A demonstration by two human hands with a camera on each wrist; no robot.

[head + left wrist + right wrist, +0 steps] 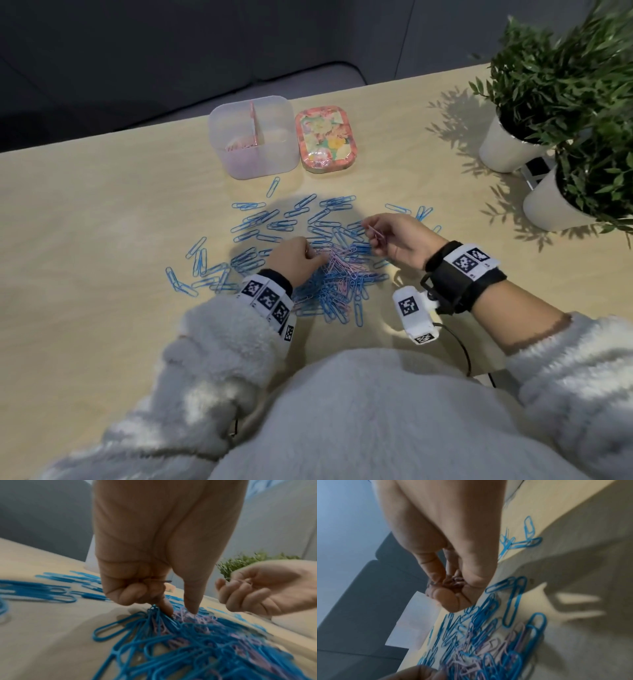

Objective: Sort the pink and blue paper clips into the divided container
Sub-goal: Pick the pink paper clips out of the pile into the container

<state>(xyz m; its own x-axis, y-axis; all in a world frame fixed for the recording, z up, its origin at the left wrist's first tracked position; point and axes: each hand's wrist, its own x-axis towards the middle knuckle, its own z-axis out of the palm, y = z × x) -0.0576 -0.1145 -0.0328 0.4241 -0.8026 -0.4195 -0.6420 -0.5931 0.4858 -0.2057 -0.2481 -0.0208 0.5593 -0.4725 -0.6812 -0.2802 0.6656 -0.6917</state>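
A mixed heap of blue and pink paper clips (342, 281) lies mid-table, with loose blue clips (260, 219) spread around it. My left hand (317, 255) reaches into the heap. Its thumb and index tips (192, 607) pinch at pink clips (193, 616), and its curled fingers hold a clip (161, 581). My right hand (371, 236) hovers just right of the heap, fingers curled round a few pink clips (376, 234), which show dimly in the right wrist view (453, 582). The translucent divided container (219, 116) stands behind the heap, with pink clips (239, 144) in one compartment.
A floral tin (325, 137) sits right of the container. Two potted plants in white pots (507, 150) (548, 202) stand at the right edge. The far table edge runs just behind the container. A wrist camera cable (462, 349) trails near me.
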